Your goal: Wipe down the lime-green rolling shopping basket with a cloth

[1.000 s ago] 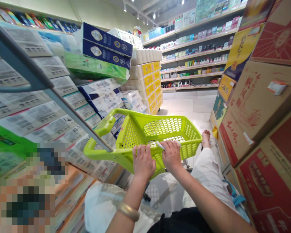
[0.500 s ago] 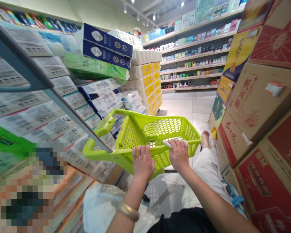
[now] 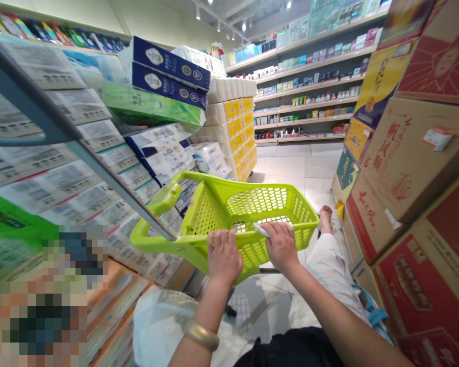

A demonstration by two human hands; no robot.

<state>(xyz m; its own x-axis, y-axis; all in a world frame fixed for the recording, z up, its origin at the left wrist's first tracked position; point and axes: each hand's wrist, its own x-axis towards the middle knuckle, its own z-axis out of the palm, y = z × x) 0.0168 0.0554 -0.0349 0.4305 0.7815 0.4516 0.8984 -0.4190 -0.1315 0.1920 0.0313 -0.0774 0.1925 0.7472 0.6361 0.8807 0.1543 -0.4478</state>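
A lime-green shopping basket (image 3: pixel 193 245) with perforated walls and a long grey pull handle (image 3: pixel 110 181) stands in front of me. Its inside shows no goods. My left hand (image 3: pixel 225 260) is curled over the near rim, fingers hooked over the edge. To its right, my right hand (image 3: pixel 281 248) presses a folded white wipe or cloth (image 3: pixel 260 230) against the same rim. Part of the wipe is hidden under the fingers. A gold-coloured bangle (image 3: pixel 201 335) circles my left wrist.
Packs of tissue paper (image 3: pixel 170 63) are piled high on the left. Stacked cardboard cartons (image 3: pixel 416 153) line the right side, beside my outstretched leg (image 3: pixel 327 257). Shelves of small goods (image 3: pixel 306 94) stand across the back, beyond a tiled floor (image 3: pixel 300 165).
My right hand and the white wipe have slid slightly left along the rim. The left hand keeps its hold, and the basket has hardly moved.
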